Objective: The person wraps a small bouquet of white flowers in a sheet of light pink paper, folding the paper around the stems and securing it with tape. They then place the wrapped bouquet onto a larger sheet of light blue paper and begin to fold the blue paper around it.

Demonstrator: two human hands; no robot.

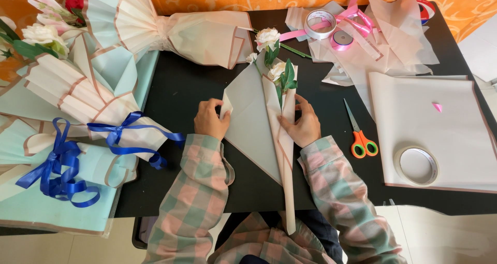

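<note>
On a black table (191, 88) lies a small bunch of white roses (274, 62) inside a pale green and cream wrapping sheet (253, 124) folded to a cone. My left hand (209, 120) pinches the sheet's left edge near its top corner. My right hand (303, 123) presses on the folded cream strip at the right side of the cone, just below the flowers. Both sleeves are pink and green plaid.
Finished bouquets with blue ribbon bows (62, 165) pile up at the left. Orange-handled scissors (360, 134) lie right of my hand. A tape roll (417, 165) rests on a stack of cream sheets (429, 114). Pink ribbon and another tape roll (320, 23) sit at the back.
</note>
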